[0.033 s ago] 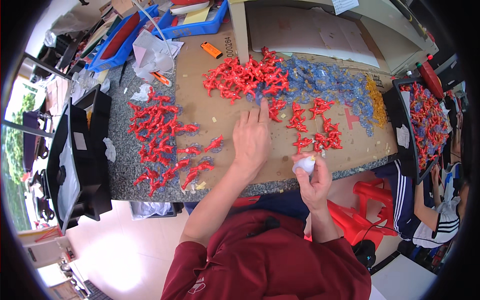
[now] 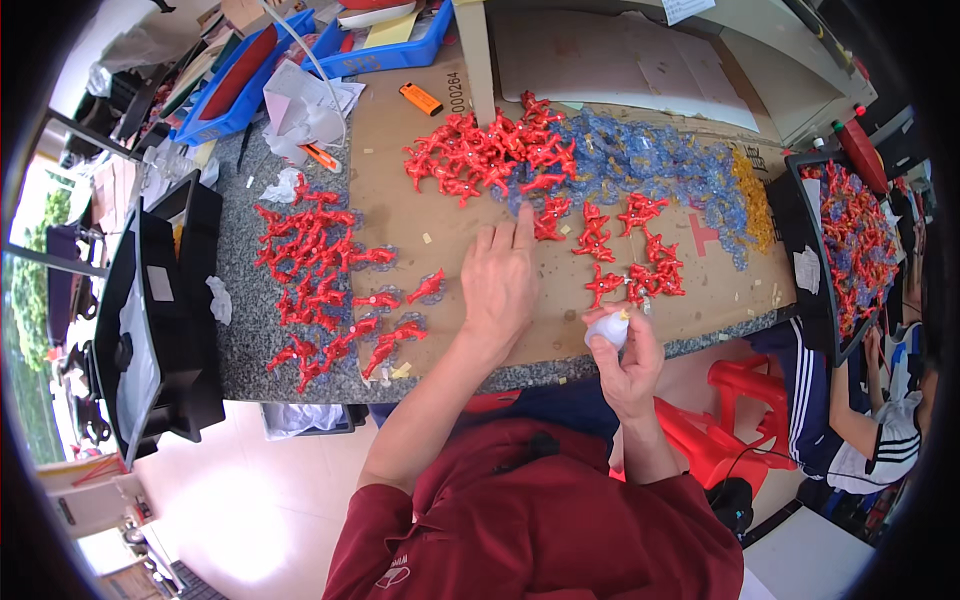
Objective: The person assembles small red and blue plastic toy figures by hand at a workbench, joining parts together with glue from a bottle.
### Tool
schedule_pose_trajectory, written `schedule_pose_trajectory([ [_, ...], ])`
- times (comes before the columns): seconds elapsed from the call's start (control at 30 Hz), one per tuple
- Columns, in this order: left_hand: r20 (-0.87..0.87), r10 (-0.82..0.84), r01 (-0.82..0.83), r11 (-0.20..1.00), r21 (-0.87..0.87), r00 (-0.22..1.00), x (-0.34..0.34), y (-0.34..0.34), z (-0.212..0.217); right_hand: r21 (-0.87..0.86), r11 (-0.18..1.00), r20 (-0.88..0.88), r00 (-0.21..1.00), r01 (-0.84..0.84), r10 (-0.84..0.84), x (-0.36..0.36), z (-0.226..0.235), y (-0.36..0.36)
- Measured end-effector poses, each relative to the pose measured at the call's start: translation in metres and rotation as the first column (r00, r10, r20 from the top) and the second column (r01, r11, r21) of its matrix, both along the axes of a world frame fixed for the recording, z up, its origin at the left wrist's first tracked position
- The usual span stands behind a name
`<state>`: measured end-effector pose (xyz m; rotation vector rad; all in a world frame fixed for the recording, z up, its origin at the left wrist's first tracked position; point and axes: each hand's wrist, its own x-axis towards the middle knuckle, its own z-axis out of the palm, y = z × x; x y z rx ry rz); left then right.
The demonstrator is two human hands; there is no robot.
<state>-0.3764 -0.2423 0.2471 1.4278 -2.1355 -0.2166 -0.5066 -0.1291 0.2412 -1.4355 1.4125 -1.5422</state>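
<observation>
My left hand (image 2: 499,285) lies over the cardboard, index finger stretched out to the edge of a red plastic figure (image 2: 549,218); nothing shows in its grasp. Above that fingertip sits a heaped pile of red figures (image 2: 460,150). My right hand (image 2: 630,375) is closed around a small white squeeze bottle (image 2: 606,332) with a yellow tip, held near the table's front edge. Just beyond the bottle lies a loose group of red figures (image 2: 655,275). More red figures, some with clear bluish parts, are spread in rows (image 2: 320,245) at the left.
Clear bluish pieces (image 2: 640,155) and amber pieces (image 2: 752,205) lie along the back. A black bin (image 2: 835,335) of mixed parts stands right; black trays (image 2: 165,330) stand left. An orange box cutter (image 2: 421,99) rests near blue trays (image 2: 390,58). Another person sits at right.
My left hand has shifted slightly left and toward me, its index fingertip a little lower. My right hand and the bottle stay in place.
</observation>
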Motion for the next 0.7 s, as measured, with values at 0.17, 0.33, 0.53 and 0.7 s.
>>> schedule_pose_trajectory([
  [0.17,-0.066,-0.197,0.200,0.979,0.039,0.978,0.021,0.018,-0.002,0.021,1.000,0.045,0.999,0.005,-0.006,0.002,-0.009,-0.001],
  [0.33,-0.190,-0.216,0.236,0.968,0.091,0.958,0.015,0.022,0.013,0.037,0.999,0.163,0.986,-0.029,0.023,0.009,-0.007,-0.001],
  [0.53,-0.191,-0.271,0.298,0.946,0.130,0.943,0.007,0.030,0.004,0.050,0.998,0.100,0.994,0.043,-0.048,0.002,-0.011,0.005],
  [0.7,-0.154,-0.345,0.352,0.936,0.020,0.926,-0.003,0.027,0.009,0.078,0.993,0.180,0.979,0.088,-0.101,0.004,-0.008,0.003],
])
